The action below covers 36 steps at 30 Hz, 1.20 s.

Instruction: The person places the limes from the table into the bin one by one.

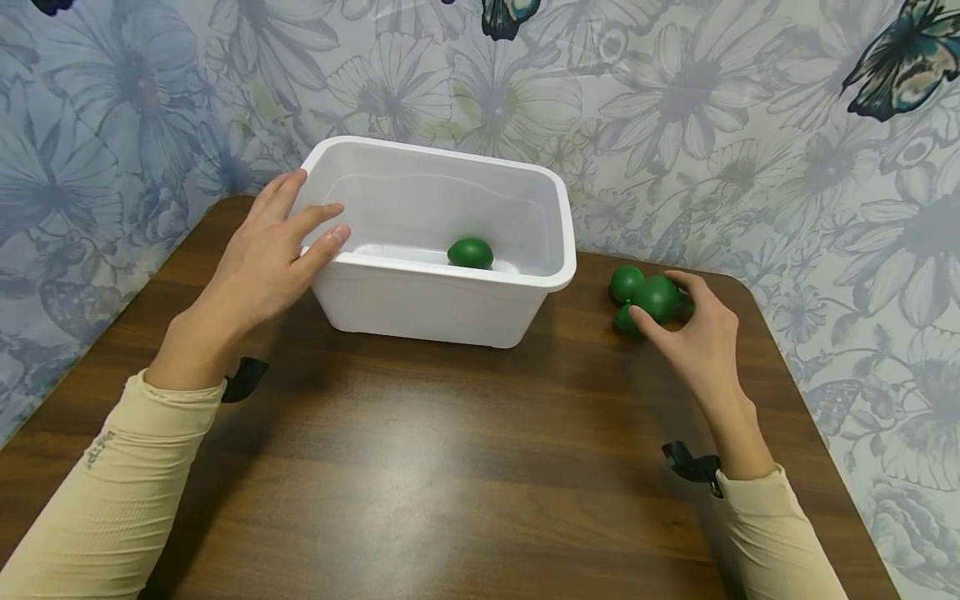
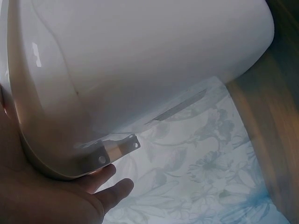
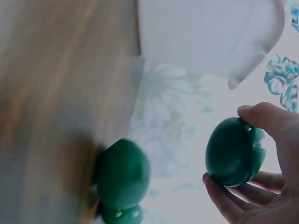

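Note:
My right hand (image 1: 697, 337) pinches a dark green lime (image 3: 235, 151) between thumb and fingertips. In the right wrist view that lime is off the table, with a small pale stem spot near the thumb. Other limes (image 1: 626, 283) sit close together on the table just beside and below it, partly hidden by the held one. A white plastic bin (image 1: 427, 304) stands left of them, with a single lime (image 1: 470, 252) on its floor. My left hand (image 1: 262, 258) rests on the bin's left rim, fingers spread and mostly straight.
The brown wooden table (image 1: 442, 442) has a rounded far right corner. Flowered wallpaper (image 1: 690, 100) rises right behind the bin and the table's far edge.

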Tool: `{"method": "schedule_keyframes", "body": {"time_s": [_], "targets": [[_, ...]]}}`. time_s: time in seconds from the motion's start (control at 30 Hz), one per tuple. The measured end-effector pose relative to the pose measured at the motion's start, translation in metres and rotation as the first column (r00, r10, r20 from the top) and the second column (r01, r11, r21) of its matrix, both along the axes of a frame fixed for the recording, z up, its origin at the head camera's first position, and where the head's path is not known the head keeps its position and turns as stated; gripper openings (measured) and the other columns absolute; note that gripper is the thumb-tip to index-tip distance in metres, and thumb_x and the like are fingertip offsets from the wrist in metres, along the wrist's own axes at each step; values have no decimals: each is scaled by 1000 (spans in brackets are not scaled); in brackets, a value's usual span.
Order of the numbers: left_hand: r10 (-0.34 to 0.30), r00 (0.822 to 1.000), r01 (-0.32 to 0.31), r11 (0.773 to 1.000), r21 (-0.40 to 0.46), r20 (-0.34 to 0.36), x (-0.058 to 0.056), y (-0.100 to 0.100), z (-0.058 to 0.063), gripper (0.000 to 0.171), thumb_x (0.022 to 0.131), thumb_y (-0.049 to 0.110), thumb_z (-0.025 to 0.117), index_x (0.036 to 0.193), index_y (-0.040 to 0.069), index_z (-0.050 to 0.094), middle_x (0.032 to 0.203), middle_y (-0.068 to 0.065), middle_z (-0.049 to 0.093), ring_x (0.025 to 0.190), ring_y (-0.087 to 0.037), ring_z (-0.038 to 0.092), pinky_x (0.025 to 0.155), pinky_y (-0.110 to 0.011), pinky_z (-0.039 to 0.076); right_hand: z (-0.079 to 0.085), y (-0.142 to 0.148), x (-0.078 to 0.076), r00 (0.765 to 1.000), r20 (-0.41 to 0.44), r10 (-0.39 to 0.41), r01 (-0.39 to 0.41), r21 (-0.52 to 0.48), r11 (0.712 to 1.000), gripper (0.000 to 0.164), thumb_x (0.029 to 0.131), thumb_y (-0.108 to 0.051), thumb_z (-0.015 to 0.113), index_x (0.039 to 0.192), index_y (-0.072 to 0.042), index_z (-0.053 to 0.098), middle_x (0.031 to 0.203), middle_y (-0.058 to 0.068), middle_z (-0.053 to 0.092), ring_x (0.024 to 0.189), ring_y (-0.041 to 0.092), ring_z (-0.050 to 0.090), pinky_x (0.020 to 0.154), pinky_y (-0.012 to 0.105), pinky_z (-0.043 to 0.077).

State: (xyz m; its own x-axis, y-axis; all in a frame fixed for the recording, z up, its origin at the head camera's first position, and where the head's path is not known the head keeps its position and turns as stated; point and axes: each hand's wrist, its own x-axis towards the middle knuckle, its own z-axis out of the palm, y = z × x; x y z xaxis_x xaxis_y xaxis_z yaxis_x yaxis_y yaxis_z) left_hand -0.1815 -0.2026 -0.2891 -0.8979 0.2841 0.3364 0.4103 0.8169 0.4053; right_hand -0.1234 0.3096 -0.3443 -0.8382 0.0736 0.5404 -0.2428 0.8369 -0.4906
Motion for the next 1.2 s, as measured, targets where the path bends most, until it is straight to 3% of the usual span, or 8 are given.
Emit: {"method": "schedule_keyframes", "body": {"time_s": [0.1, 0.2, 0.63, 1.2], "targets": [[0, 1000, 0, 1000, 0, -1, 0, 1, 0, 63, 109, 56, 44, 149, 10, 60, 174, -20, 20, 163, -39, 12, 122, -73, 20, 8, -9, -4, 999, -48, 20, -22, -39, 999, 61, 85, -28, 89, 136, -4, 65, 121, 16, 74, 104, 34, 73, 79, 8, 43], [3, 1000, -3, 1000, 0, 3, 0, 1, 0, 63, 109, 56, 44, 149, 10, 60, 175, -20, 20, 163, -40, 11, 123, -72, 20, 17, -19, -7, 996, -83, 46, -52, -82, 995, 61, 85, -27, 89, 136, -3, 65, 123, 13, 74, 112, 32, 73, 83, 2, 45], [2, 1000, -2, 1000, -2, 2, -1, 0, 0, 62, 109, 55, 44, 149, 10, 60, 174, -20, 20, 163, -40, 12, 122, -73, 20, 48, -71, -21, 961, -189, 200, -235, -182, 955, 58, 84, -25, 89, 133, -5, 67, 123, 3, 74, 114, 19, 72, 90, 16, 56], [2, 1000, -2, 1000, 6, -7, 0, 1, 2, 62, 109, 54, 44, 148, 9, 61, 174, -21, 21, 162, -41, 14, 122, -73, 21, 58, -103, -39, 932, -208, 295, -338, -214, 916, 58, 85, -23, 90, 137, -10, 67, 129, 1, 72, 114, 14, 72, 88, 23, 60]]}}
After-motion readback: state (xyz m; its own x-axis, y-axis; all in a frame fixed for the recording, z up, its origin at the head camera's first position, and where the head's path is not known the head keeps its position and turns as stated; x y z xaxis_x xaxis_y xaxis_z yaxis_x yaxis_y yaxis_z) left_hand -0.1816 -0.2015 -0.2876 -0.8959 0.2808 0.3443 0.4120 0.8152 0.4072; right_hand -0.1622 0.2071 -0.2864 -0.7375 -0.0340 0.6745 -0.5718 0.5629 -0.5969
